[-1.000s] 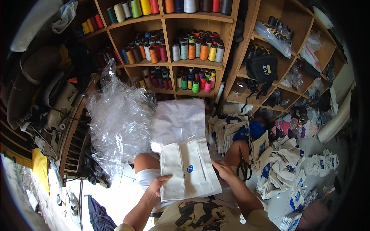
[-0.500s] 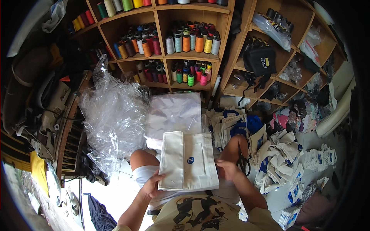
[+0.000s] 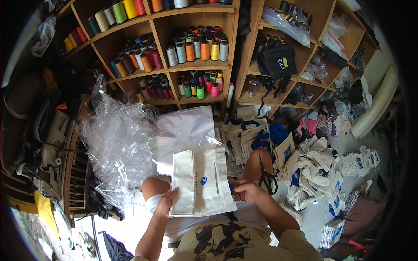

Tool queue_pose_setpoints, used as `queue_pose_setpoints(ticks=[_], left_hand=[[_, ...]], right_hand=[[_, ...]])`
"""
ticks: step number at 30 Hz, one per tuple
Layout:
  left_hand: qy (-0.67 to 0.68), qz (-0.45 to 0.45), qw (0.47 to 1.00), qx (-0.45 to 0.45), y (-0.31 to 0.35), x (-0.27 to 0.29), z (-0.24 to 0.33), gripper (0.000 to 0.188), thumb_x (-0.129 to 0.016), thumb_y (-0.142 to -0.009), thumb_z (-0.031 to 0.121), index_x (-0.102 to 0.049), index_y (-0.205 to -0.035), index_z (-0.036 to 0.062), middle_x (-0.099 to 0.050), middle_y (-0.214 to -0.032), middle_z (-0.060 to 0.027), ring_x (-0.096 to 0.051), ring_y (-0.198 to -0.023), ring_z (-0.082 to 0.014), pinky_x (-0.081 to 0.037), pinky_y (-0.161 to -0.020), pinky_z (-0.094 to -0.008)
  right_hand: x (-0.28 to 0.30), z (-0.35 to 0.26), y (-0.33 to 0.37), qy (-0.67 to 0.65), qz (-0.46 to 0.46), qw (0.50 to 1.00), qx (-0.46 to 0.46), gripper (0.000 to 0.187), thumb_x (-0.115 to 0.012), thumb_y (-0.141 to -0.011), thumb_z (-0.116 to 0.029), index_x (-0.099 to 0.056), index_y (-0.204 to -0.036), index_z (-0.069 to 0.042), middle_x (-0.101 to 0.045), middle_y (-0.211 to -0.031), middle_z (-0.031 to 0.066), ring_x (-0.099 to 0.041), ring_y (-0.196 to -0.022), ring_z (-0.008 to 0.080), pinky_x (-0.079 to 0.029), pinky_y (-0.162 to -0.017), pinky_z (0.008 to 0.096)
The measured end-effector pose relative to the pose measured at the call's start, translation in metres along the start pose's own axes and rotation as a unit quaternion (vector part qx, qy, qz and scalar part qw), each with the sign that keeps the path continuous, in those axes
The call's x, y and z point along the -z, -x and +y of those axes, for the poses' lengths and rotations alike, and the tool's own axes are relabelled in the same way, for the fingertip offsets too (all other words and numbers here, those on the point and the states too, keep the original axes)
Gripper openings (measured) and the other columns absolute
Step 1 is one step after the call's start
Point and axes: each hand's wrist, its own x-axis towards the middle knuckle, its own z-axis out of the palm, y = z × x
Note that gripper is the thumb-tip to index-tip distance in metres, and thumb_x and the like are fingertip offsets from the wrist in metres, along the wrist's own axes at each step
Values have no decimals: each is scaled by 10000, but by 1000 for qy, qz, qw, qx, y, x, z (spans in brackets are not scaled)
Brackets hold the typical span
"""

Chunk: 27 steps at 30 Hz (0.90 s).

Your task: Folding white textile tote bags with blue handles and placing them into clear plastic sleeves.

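Observation:
A cream canvas bag [image 3: 183, 182], folded flat, lies over my lap, with a stitched pocket panel and a round blue emblem on its upper face. My left hand [image 3: 167, 203] is closed on its lower left edge, thumb on top. At the right edge my right hand [image 3: 247, 190] has its fingers curled against the cloth, and part of the grip is hidden. Black scissors [image 3: 268, 178] rest by my right knee, just beyond that hand. Past the bag's far edge lies a stack of clear plastic sleeves [image 3: 185, 130].
Crumpled clear plastic [image 3: 117, 143] is heaped on the left. To the right are piles of cream and blue bags [image 3: 307, 174] and small stacked bundles [image 3: 359, 163] on the tiles. Wooden shelves [image 3: 191, 67] with thread cones stand ahead. A machine [image 3: 52, 135] is at far left.
The view has shifted, so the shelves and piles appear farther left. The bag has tilted slightly, and lettering by the emblem now shows. Both hands stay at its edges.

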Motion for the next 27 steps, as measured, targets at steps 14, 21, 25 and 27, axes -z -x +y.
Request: queue_pose_setpoints(ticks=[14,21,25,27], left_hand=[[-22,64,995,-79,33,-35,-41,303,-480,-985,168,-492,-1248,18,-626,-1080,-129,-660,-929,-228,-571,-808,-369],[-7,45,997,-54,42,-49,-33,336,-471,-986,156,-444,-1277,-9,-608,-1122,-152,-647,-986,-262,-565,-845,-399],[-4,23,998,-50,49,-45,-29,389,-487,-976,169,-431,-1289,-55,-597,-1152,-194,-648,-1005,-291,-563,-859,-413],[1,16,999,-38,49,-42,-29,394,-480,-978,164,-424,-1297,-60,-590,-1167,-203,-644,-1017,-297,-560,-866,-415]], right_hand=[[-39,36,22,532,343,692,348,187,-710,-841,-118,-647,-959,13,-631,-821,98,-634,-706,189,-514,-650,278],[-15,46,15,511,339,721,322,306,-694,-839,-82,-664,-1143,-58,-620,-1093,175,-645,-927,217,-523,-756,303],[7,48,8,423,200,836,288,415,-579,-917,-60,-533,-1328,-37,-487,-1378,185,-538,-1169,203,-427,-953,281],[9,48,10,388,155,869,265,438,-542,-940,-58,-481,-1371,-15,-436,-1442,175,-487,-1242,199,-375,-1019,276]])
